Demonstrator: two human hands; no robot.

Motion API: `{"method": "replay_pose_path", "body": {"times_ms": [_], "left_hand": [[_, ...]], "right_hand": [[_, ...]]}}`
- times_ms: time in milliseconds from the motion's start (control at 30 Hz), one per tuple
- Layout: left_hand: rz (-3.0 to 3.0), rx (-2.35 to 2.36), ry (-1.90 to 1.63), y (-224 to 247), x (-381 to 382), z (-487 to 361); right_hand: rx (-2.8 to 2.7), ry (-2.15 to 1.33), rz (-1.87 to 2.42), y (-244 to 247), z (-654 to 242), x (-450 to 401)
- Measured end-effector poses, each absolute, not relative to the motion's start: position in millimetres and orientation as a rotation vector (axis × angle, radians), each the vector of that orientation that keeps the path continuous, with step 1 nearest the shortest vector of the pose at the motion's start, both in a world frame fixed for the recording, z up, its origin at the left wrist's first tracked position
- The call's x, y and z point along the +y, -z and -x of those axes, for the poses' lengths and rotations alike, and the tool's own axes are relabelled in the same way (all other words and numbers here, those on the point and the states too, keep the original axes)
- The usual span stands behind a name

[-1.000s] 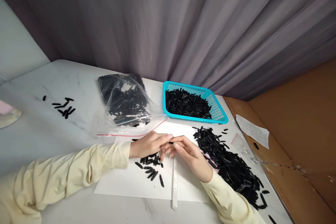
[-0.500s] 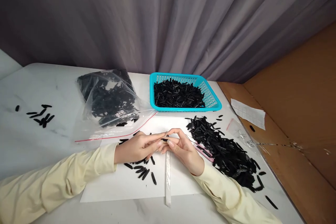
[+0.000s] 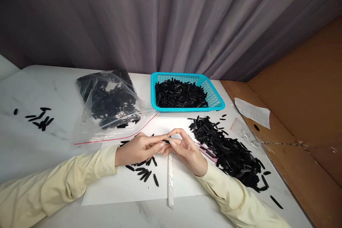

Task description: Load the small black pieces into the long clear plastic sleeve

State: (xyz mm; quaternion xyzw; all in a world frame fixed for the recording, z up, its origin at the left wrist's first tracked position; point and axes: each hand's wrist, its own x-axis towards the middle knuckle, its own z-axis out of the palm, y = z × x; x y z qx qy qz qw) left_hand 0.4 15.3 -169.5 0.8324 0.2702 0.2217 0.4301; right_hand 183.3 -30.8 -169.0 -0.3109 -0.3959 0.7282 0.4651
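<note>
My left hand (image 3: 141,149) and my right hand (image 3: 187,149) meet above a white sheet (image 3: 107,188), their fingertips pinched on a small, slim black piece (image 3: 166,141). Fingers partly cover this piece. Below the hands a narrow strip in clear wrapping (image 3: 171,181) runs toward the front edge; its upper end is hidden. Loose black pieces (image 3: 144,174) lie on the sheet under my left hand. Close to my right hand, a pink-edged object (image 3: 210,153) is half buried by a large heap of black pieces (image 3: 227,151).
Behind the hands stands a blue plastic basket (image 3: 187,109) holding many black pieces. A clear zip bag (image 3: 112,99) of similar pieces lies to its left. Several stray pieces (image 3: 42,121) sit far left. A white paper (image 3: 252,112) and cardboard (image 3: 301,89) are at right.
The whole view has shifted slightly. Both hands stay together at the small black piece, with only slight finger movement.
</note>
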Motion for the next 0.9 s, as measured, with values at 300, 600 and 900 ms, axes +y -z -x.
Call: {"method": "replay_pose_path", "body": {"times_ms": [300, 600, 900], "left_hand": [[-2.02, 0.754, -0.45, 166.8, 14.7, -0.1], [-1.838, 0.719, -0.415, 162.8, 15.0, 0.9], [-0.843, 0.724, -0.398, 139.0, 33.0, 0.1]], "right_hand": [[-1.002, -1.699, 0.881, 165.9, -182.5, -29.3], [-0.966, -1.623, 0.948, 169.9, -183.8, -29.4], [-1.313, -0.674, 1.267, 127.2, -222.2, 15.0]]}}
